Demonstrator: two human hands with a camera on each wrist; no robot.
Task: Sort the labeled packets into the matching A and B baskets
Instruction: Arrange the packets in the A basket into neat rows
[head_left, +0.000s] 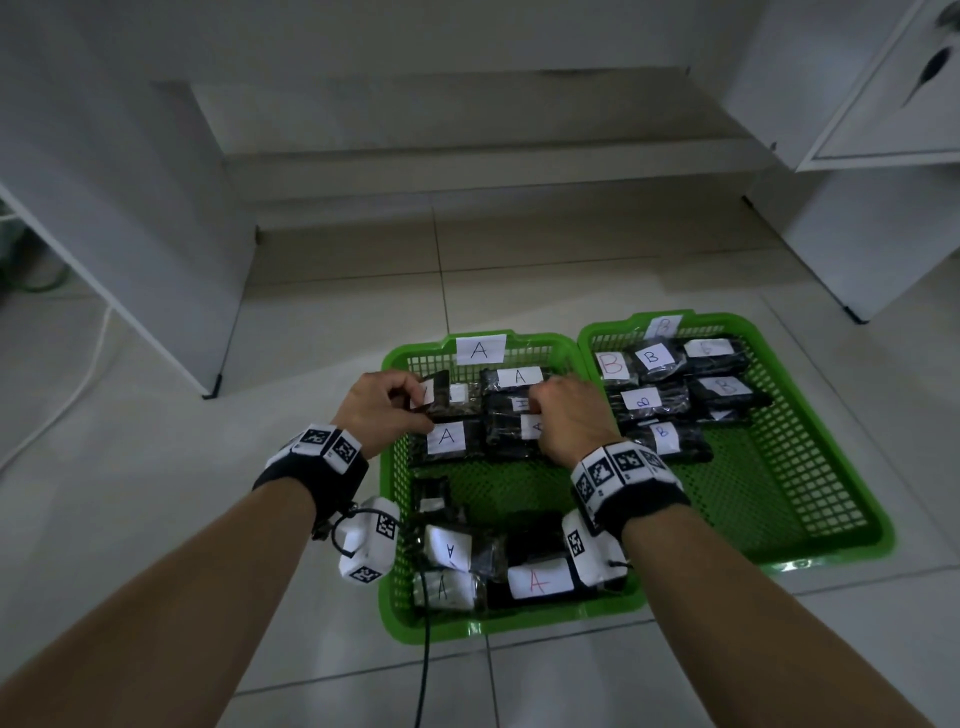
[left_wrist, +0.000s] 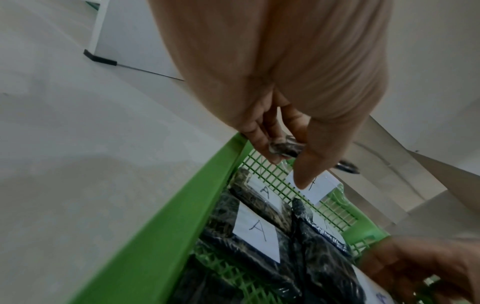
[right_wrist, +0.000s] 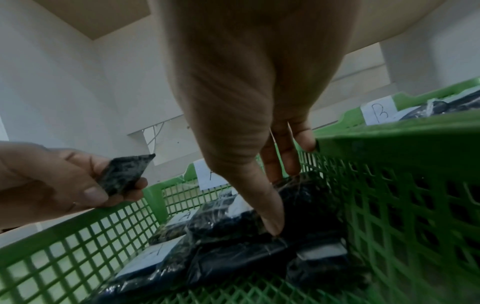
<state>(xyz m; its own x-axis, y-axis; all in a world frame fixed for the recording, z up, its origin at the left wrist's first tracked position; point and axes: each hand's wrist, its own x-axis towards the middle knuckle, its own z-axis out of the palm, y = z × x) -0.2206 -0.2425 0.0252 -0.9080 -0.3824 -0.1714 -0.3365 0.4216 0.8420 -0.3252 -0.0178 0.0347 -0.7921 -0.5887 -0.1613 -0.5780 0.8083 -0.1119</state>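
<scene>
Two green mesh baskets sit side by side on the floor. Basket A (head_left: 388, 525) is on the left with an "A" tag (head_left: 480, 349); basket B (head_left: 878, 525) is on the right with a "B" tag (head_left: 665, 326). Both hold dark packets with white labels. My left hand (head_left: 415, 402) pinches one dark packet (left_wrist: 284, 149) above basket A's far left corner; its label is not readable. My right hand (right_wrist: 278, 201) reaches into basket A, with thumb and straight fingers (right_wrist: 272, 224) resting on the stacked A packets (head_left: 511, 415).
White cabinet panels stand left (head_left: 156, 260) and right (head_left: 857, 234), with a low step (head_left: 467, 171) behind the baskets. A white cable (head_left: 78, 384) runs over the tiles at left. A black cord (head_left: 425, 649) trails over basket A's near rim.
</scene>
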